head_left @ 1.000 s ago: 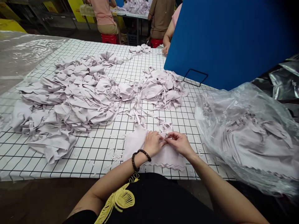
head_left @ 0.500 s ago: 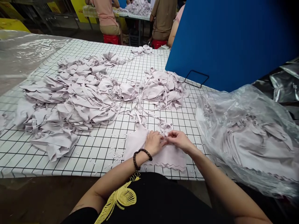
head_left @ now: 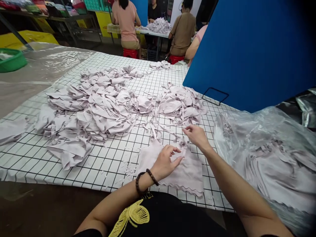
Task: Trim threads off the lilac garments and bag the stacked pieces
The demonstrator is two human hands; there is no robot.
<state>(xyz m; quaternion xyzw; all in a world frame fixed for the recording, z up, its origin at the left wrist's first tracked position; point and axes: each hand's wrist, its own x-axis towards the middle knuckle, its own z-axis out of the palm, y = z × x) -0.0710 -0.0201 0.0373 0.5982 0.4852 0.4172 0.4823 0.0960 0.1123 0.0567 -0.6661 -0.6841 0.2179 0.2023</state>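
Observation:
A pale lilac strappy garment point(head_left: 187, 169) with a wavy hem lies flat on the table in front of me. Over its middle is my left hand point(head_left: 166, 162), thumb and fingers apart with a gap between them; a dark beaded bracelet circles that wrist. My right hand point(head_left: 197, 136) is raised beyond the garment's upper right part, thumb and fingertips pinched together. Whatever is in that pinch, if anything, is too small to make out. Thin straps point(head_left: 156, 134) of the garment trail toward the heaps behind it.
Large heap of crumpled lilac garments point(head_left: 98, 108) on the left, smaller heap point(head_left: 181, 103) behind. Clear plastic bag point(head_left: 237, 123) of stacked garments on the right, below a blue panel point(head_left: 247, 49). Small pale scraps point(head_left: 129, 169) dot the gridded tablecloth point(head_left: 103, 161). People sit at a farther table.
My hands, together on the garment before, are now apart. The right has moved up and away, while the left has opened its fingers. The view has shifted, showing more of the far room.

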